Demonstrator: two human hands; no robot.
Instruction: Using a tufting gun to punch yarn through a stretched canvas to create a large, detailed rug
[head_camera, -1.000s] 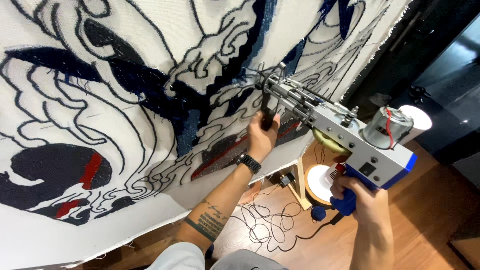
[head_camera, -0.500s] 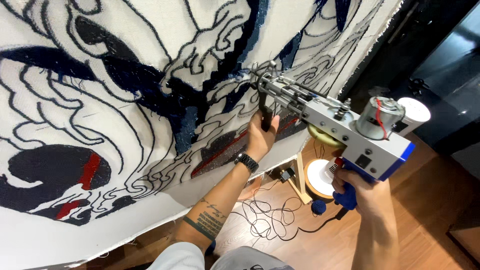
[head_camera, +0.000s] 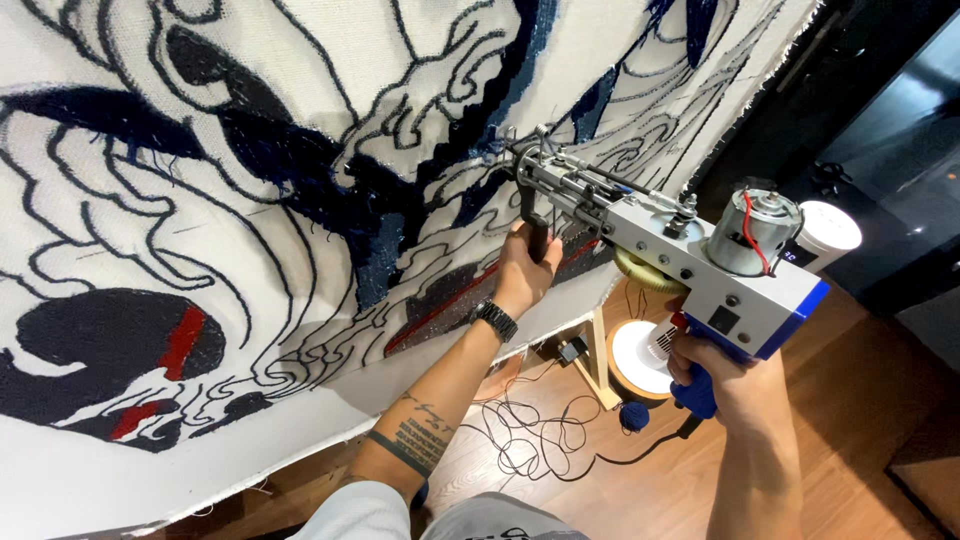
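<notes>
A grey and blue tufting gun (head_camera: 690, 262) with a silver motor on top is pressed nose-first into a large white cloth (head_camera: 300, 200) stretched on a frame. The cloth bears dark blue and red tufted shapes and line drawings. My left hand (head_camera: 527, 266), with a black watch on the wrist, grips the gun's black front handle close to the cloth. My right hand (head_camera: 730, 380) holds the blue rear grip. Dark blue yarn runs into the gun's needle at the cloth.
On the wooden floor (head_camera: 850, 420) below lie a tangle of black cable (head_camera: 530, 440), a ball of blue yarn (head_camera: 632, 414) and a round white object (head_camera: 640, 355). A wooden frame leg (head_camera: 598, 350) stands there. A white cylinder (head_camera: 822, 235) is at the right, against dark furniture.
The gun's nose has travelled up the cloth along the blue area, and both my hands have risen with it. My grip is unchanged.
</notes>
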